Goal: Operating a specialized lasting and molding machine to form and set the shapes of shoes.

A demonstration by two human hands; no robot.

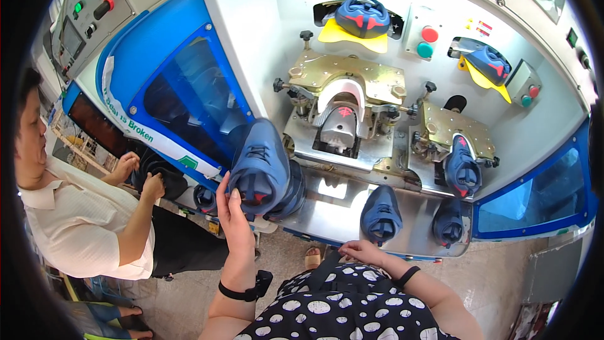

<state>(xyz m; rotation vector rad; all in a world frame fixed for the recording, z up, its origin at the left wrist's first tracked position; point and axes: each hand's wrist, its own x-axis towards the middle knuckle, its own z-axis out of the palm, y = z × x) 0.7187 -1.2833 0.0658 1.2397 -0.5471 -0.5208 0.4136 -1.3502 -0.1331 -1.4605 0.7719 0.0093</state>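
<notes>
At the left end of the metal ledge, my left hand grips a dark blue shoe upper by its heel end, thumb at the collar and fingers along its left side. The upper has dark laces, a red patch inside, and its toe pointing away. Another blue upper is partly hidden behind it. My right hand rests in front of my body near the ledge's front edge, fingers loosely stretched to the left, with nothing seen in them. Beyond it a blue upper lies on the metal ledge.
Ahead stands a machine with a brass-coloured clamp station and a smaller station carrying an upper. Uppers sit on yellow-edged forms above. Red and green buttons are on the back wall. A co-worker handles dark material at left.
</notes>
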